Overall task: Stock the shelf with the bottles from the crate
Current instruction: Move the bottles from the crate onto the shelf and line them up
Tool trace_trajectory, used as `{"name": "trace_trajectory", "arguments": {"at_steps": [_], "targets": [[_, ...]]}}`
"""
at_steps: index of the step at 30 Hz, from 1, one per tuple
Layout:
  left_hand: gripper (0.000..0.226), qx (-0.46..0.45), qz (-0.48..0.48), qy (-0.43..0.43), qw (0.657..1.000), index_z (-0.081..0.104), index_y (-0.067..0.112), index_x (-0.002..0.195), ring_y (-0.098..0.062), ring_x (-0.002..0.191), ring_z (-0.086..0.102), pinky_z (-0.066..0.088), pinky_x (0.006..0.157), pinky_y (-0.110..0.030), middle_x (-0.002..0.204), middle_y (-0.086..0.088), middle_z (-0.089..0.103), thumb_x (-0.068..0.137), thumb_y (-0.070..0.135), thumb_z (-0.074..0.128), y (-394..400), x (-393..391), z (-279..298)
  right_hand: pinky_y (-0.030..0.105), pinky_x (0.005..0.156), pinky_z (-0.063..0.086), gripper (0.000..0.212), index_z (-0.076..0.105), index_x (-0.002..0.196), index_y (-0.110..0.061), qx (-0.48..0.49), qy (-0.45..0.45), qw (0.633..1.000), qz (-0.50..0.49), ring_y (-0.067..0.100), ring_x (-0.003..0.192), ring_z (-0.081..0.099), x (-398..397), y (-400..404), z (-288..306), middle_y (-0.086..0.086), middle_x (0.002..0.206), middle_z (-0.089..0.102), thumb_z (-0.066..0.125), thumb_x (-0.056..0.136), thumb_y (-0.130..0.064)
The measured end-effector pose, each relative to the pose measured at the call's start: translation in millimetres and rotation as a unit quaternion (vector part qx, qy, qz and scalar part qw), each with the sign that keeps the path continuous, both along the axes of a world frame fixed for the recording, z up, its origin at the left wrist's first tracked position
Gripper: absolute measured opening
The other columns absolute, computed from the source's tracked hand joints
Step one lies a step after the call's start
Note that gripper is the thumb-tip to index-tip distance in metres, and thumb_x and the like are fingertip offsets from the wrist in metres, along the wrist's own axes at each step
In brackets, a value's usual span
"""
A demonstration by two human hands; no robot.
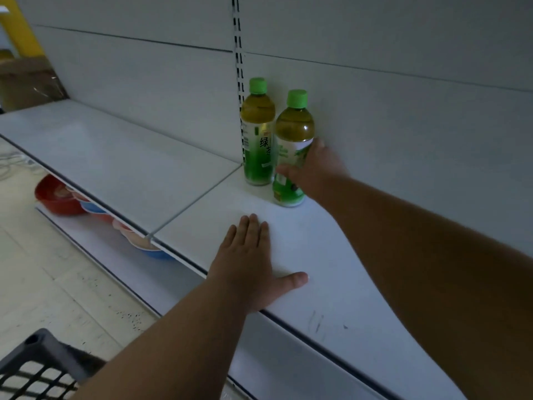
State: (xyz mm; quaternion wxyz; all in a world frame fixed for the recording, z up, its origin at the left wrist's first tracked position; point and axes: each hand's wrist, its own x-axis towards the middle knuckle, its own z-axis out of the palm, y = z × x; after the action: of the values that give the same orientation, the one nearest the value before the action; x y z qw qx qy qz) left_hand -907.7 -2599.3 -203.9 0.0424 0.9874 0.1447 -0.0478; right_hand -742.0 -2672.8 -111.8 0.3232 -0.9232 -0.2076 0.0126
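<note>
- The dark crate [37, 368] sat low in the left corner, down by the floor. I could not see any bottles inside it from where I stood.
- Some red and blue bowls [62, 199] were tucked under the shelf, away from the job.
- The left hand [253, 267] lay flat on the white shelf [121, 157], fingers straight, holding nothing. I thought leaning hard there could shake the shelf and wobble the bottles.
- The back bottle [256, 134] stood up straight by the wall, next to the metal strip [238, 67].
- The front bottle [291, 148] stood just beside it, so close I could not tell if they touched. A bump could knock the back one over.
- The right hand [314, 168] was wrapped around the front bottle. If it pulled away fast, I thought, the bottle could tip and roll off the shelf.
</note>
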Motion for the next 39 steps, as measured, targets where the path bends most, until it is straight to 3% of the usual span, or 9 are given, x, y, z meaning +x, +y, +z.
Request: {"name": "trace_trajectory", "arguments": {"at_steps": [3,7,10,18,23,28,33,36,39], "targets": [[0.126,-0.003,0.001,-0.009,1.0,-0.011,0.008,0.157,-0.024,0.152,-0.016,-0.004,0.124,-0.042,0.166,-0.013,-0.016,0.072,0.093,0.026,-1,1,-1,0.033,0.082,0.044,0.071,0.044,0.13,-0.012,0.028,0.017,0.999,-0.019,0.026,0.113,0.06,14,11,-1,0.007,0.124,0.061,0.08,0.08,-0.046],[0.125,-0.01,0.002,-0.006,1.0,-0.012,0.009,0.157,-0.023,0.152,-0.017,-0.004,0.124,-0.042,0.166,-0.012,-0.017,0.073,0.093,0.028,-2,-2,-1,0.039,0.087,0.051,0.069,0.044,0.126,-0.011,0.036,0.0,0.998,-0.049,0.027,0.11,0.062,20,25,-11,0.007,0.117,0.062,0.08,0.079,-0.048],[0.125,-0.013,0.002,-0.006,1.0,-0.012,0.009,0.157,-0.024,0.153,-0.016,-0.003,0.124,-0.043,0.166,-0.013,-0.017,0.073,0.093,0.028,-2,-1,0,0.035,0.086,0.047,0.067,0.043,0.125,-0.011,0.051,-0.005,0.997,-0.054,0.02,0.109,0.058,19,30,-14,0.003,0.113,0.059,0.08,0.081,-0.046],[0.124,-0.026,0.005,-0.005,1.0,-0.009,0.007,0.157,-0.024,0.153,-0.013,-0.003,0.124,-0.042,0.166,-0.013,-0.014,0.075,0.091,0.031,-5,-4,7,0.034,0.079,0.042,0.067,0.04,0.127,-0.012,0.068,-0.003,0.997,-0.04,0.028,0.112,0.06,-8,17,-11,0.007,0.118,0.059,0.079,0.082,-0.043],[0.107,-0.109,0.039,-0.069,0.991,0.014,0.013,0.159,-0.023,0.152,0.015,0.013,0.12,-0.035,0.166,-0.007,0.016,0.082,0.078,0.051,1,-29,29,0.038,0.092,0.049,0.06,0.044,0.138,-0.014,-0.069,-0.112,0.982,0.137,0.029,0.115,0.057,-73,-38,-6,0.012,0.132,0.052,0.07,0.09,-0.038],[0.079,-0.049,0.112,-0.15,0.981,0.048,0.021,0.146,-0.026,0.133,0.046,0.037,0.109,-0.04,0.146,-0.005,0.051,0.082,0.062,0.068,16,-147,73,0.047,0.101,0.046,0.067,0.033,0.147,-0.023,-0.183,-0.142,0.921,0.312,0.03,0.128,0.047,-155,-49,19,0.009,0.143,0.042,0.062,0.091,-0.045],[0.07,-0.017,0.229,-0.122,0.966,0.051,0.031,0.141,-0.023,0.114,0.058,0.046,0.099,-0.041,0.134,0.0,0.054,0.082,0.065,0.065,-4,-287,99,0.041,0.091,0.045,0.067,0.037,0.145,-0.03,-0.19,-0.166,0.867,0.43,0.031,0.119,0.05,-268,-28,44,0.008,0.132,0.047,0.061,0.087,-0.054],[0.072,-0.01,0.313,-0.085,0.946,0.044,0.032,0.145,-0.023,0.123,0.052,0.045,0.1,-0.039,0.138,0.001,0.05,0.085,0.066,0.06,-23,-361,97,0.043,0.096,0.048,0.067,0.039,0.144,-0.027,-0.174,-0.162,0.834,0.498,0.031,0.124,0.05,-333,-15,49,0.01,0.138,0.046,0.061,0.088,-0.056],[0.075,-0.006,0.387,-0.059,0.92,0.039,0.03,0.149,-0.023,0.13,0.047,0.043,0.104,-0.04,0.146,-0.001,0.046,0.086,0.068,0.056,-37,-423,84,0.043,0.092,0.051,0.055,0.046,0.133,-0.025,-0.153,-0.136,0.811,0.548,0.03,0.116,0.056,-392,1,40,0.007,0.129,0.052,0.063,0.088,-0.052]]}}
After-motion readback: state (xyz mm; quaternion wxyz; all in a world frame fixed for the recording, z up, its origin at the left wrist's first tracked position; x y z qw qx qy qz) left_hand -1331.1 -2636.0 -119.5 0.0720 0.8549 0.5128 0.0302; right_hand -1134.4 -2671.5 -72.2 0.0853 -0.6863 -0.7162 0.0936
